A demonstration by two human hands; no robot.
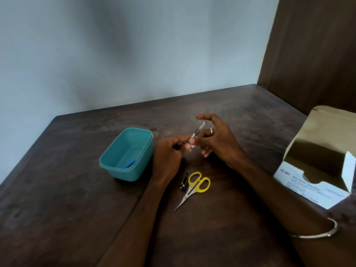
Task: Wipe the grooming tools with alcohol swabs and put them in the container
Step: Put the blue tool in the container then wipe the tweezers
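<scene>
The left hand (169, 151) is curled above the table, its thumb and fingertips pinching the lower end of a slim metal tool — it looks like tweezers (198, 130) — together with a small white swab (192, 145) that shows just below the thumb. The tweezers slant up and to the right from that pinch, their free end pointing toward the gap between the right thumb and fingers. The right hand (215, 139) sits just beside the left, fingers bent around the tool; its lower fingertips meet the left hand's at the pinch, but whether it actually grips the metal I cannot tell. A ring (211, 131) sits on one of its fingers, and a metal bangle (325, 233) circles the right forearm near the bottom edge of the view.

Just left of the left hand stands a teal plastic container (107, 162), open at the top, with a blue item (131, 164) lying inside against its near wall. Below the hands, on the dark wooden table (57, 189), lie nail clippers (184, 181) and, touching or nearly touching them on the right, scissors (194, 187) with yellow handles, blades closed and pointing toward the near left. Well to the right stands an open cardboard box (308, 182) printed "Alcohol Swabs", its lid flap raised — the inside is in shadow.
</scene>
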